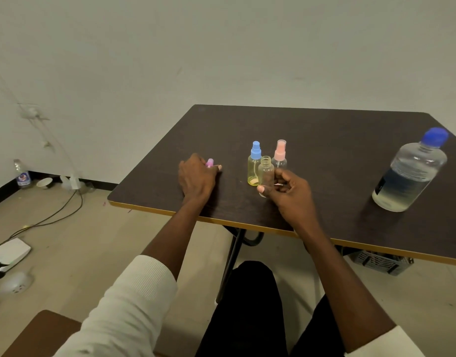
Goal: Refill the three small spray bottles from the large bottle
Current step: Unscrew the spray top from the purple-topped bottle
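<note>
Three small spray bottles stand mid-table. A yellow one with a blue spray cap (254, 164) and a clear one with a pale pink cap (280, 154) are upright behind the third. The third, a clear uncapped bottle (266, 172), is gripped at its lower part by my right hand (286, 193). My left hand (196, 176) rests on the table to the left, fingers closed over a pink-purple spray cap (209, 162). The large clear bottle with a blue lid (412, 173), partly filled with liquid, stands at the right.
The dark table (324, 140) has a yellow front edge. On the floor at left lie cables (54, 215), a plastic bottle (22, 175), a bowl (45, 182) and a white box (9, 253). A grey crate (378, 262) sits under the table.
</note>
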Demonstrator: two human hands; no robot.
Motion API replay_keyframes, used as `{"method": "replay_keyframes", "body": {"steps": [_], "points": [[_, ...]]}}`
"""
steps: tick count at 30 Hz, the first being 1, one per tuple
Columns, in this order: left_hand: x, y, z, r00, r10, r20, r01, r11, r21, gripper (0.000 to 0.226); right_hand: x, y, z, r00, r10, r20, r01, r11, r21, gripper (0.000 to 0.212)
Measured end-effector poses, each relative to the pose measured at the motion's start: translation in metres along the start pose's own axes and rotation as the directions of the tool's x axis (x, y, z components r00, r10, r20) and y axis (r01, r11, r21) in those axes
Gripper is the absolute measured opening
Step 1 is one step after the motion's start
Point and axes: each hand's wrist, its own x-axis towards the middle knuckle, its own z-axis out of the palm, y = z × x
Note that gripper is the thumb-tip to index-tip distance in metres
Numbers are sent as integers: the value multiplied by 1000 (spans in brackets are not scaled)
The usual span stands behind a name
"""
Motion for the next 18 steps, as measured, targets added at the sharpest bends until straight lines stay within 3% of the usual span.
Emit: {"method": "replay_keyframes", "body": {"steps": [13, 18], "points": [[-3, 3, -4, 1000, -8, 6, 7, 1000, 24, 30, 0, 3, -1, 1000, 10, -11, -10, 1000, -9, 40], [-7, 7, -7, 996, 73, -45, -71, 996, 55, 48, 0, 3, -1, 1000, 19, -21, -19, 1000, -3, 41]]}}
